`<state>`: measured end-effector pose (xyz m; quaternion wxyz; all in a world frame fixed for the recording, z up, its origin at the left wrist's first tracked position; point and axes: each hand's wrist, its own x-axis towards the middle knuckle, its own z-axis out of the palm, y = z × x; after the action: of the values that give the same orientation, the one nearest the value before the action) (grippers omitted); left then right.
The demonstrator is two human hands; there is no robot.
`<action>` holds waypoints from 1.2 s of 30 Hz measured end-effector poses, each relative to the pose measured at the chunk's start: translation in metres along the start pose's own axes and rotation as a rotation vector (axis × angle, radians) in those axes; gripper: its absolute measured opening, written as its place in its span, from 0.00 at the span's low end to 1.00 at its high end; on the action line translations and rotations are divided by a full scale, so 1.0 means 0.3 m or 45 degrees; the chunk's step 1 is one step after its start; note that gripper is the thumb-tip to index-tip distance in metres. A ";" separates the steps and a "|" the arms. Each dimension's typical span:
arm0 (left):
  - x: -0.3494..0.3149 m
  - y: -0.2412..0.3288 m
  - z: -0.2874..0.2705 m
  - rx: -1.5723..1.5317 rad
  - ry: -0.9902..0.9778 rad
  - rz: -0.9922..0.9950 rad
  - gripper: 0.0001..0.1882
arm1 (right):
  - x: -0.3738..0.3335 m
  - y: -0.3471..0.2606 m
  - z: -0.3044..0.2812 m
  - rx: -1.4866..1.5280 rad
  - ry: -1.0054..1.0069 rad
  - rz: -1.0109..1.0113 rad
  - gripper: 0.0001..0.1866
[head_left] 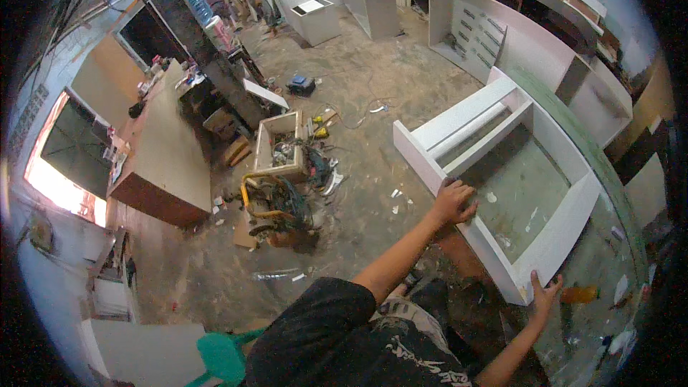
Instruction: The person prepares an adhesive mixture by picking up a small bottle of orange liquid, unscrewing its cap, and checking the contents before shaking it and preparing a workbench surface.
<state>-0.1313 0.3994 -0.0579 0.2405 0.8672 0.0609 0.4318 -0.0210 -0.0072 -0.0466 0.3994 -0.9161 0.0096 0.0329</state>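
A white cabinet frame [494, 254] of boards, with a crosspiece dividing it, lies on a green-grey work surface [516, 190] at the right. My left hand [453, 202] is closed over the top edge of its near long board, fingers curled. My right hand [545, 294] is at the frame's near right corner, touching the outside of the end board. Its thumb and fingers are spread apart. The underside of the frame is hidden.
On the floor to the left stand a yellow-handled machine [276, 208] and an open wooden box [279, 145] of tools. A green plastic chair [223, 355] is at lower left. White cabinets [376, 11] stand at the back, where two people are. A wooden counter [165, 158] lines the left.
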 end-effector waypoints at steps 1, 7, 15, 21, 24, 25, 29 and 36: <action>-0.002 0.013 0.012 -0.016 0.014 0.005 0.15 | -0.004 0.035 -0.009 -0.013 0.010 -0.005 0.51; -0.003 0.011 0.036 0.018 0.051 0.020 0.13 | -0.036 0.100 0.025 0.384 -0.091 -0.101 0.47; 0.008 0.026 0.039 0.020 0.096 -0.029 0.11 | -0.149 -0.008 0.013 0.448 -0.158 0.013 0.52; -0.012 0.015 0.031 -0.029 0.180 -0.028 0.12 | -0.196 -0.066 0.019 0.390 -0.177 -0.005 0.52; 0.003 0.028 0.036 0.007 0.077 -0.013 0.14 | -0.160 0.045 0.026 0.364 -0.152 0.006 0.54; 0.004 0.022 0.038 0.019 0.102 -0.007 0.14 | -0.153 0.043 0.031 0.402 -0.148 -0.062 0.54; 0.000 0.007 0.033 0.028 0.083 -0.003 0.13 | -0.181 -0.007 0.015 0.092 -0.111 0.043 0.55; -0.006 0.017 0.029 0.019 0.096 -0.018 0.13 | -0.226 -0.052 0.007 0.213 -0.090 0.109 0.54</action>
<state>-0.1261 0.3912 -0.0612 0.2346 0.8516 0.0795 0.4619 -0.0879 0.0046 -0.0320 0.4727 -0.8767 0.0375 0.0812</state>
